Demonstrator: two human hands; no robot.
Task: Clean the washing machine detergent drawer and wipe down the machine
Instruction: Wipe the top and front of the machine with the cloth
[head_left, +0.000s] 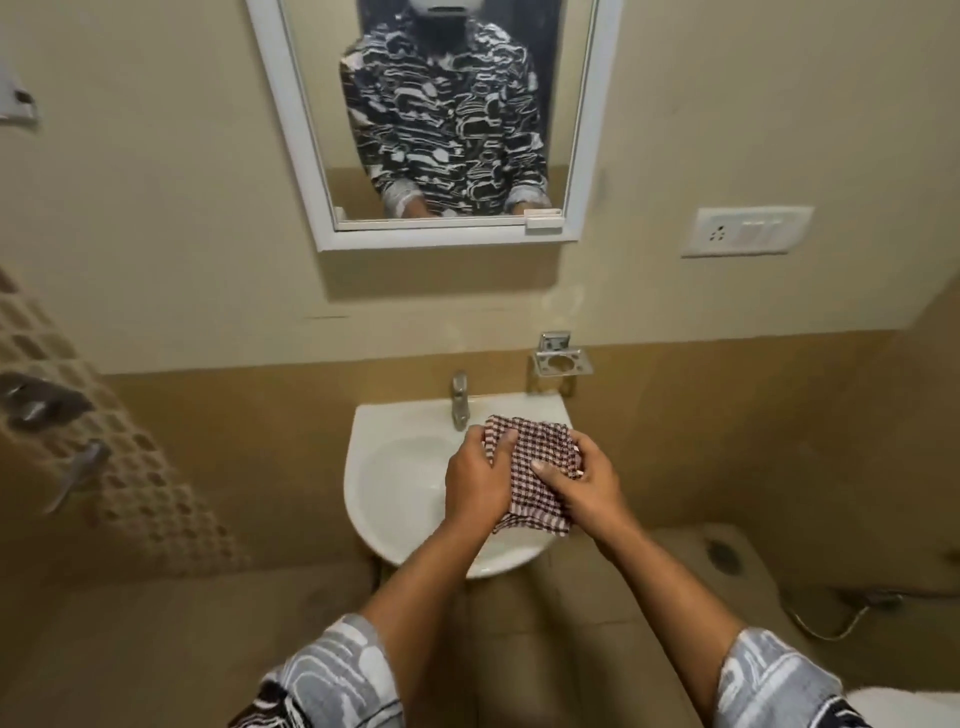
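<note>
Head view: white basin (384, 483) on a bathroom wall, tap (460, 400) at its back edge.
Checked cloth (535, 467): bunched over the bowl, toward the right edge, just in front of the tap.
Left hand (480, 480): gripping the cloth's left side, thumb on top.
Right hand (582, 480): gripping the right side, thumb on top.
Progress: seemingly early, only preparing the cloth; washing machine and detergent drawer nowhere in view; cleaning and wiping judged still to do.

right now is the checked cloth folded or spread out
Folded. The checked cloth lies in layers, edges stacked at its lower end, gripped between the left hand and right hand above the sink.
</note>
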